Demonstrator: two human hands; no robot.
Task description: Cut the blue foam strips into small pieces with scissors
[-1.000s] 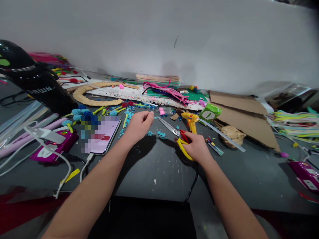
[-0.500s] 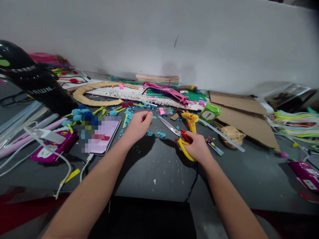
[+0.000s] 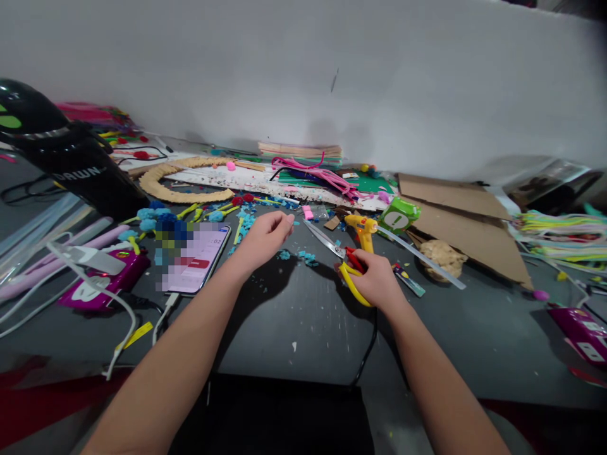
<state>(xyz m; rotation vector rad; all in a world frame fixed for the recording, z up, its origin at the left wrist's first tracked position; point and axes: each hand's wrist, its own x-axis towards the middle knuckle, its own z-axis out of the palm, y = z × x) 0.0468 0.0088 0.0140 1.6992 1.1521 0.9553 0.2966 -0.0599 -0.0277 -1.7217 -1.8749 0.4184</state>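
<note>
My right hand (image 3: 372,278) grips scissors (image 3: 327,241) by their red and yellow handles, blades pointing up and left, nearly closed together. My left hand (image 3: 265,240) is closed, thumb and fingers pinched near the blade tips. A speck of light blue shows by its fingertips, but whether it is held I cannot tell. Small turquoise snippets (image 3: 309,258) lie on the grey table between the hands. A yellow glue gun (image 3: 365,231) stands just beyond my right hand, with a clear glue stick (image 3: 422,256) at its back end.
Left of my left arm lie a charging phone (image 3: 199,259), a purple power bank (image 3: 104,278) and a black bottle (image 3: 80,158). A tan curved ring (image 3: 156,183) and pink strips (image 3: 322,174) lie behind. Cardboard (image 3: 465,221) and a tan ball (image 3: 441,258) are on the right.
My left hand has shifted very slightly to the right. The scissors and my right hand have hardly moved, and the things on the table stay where they were.
</note>
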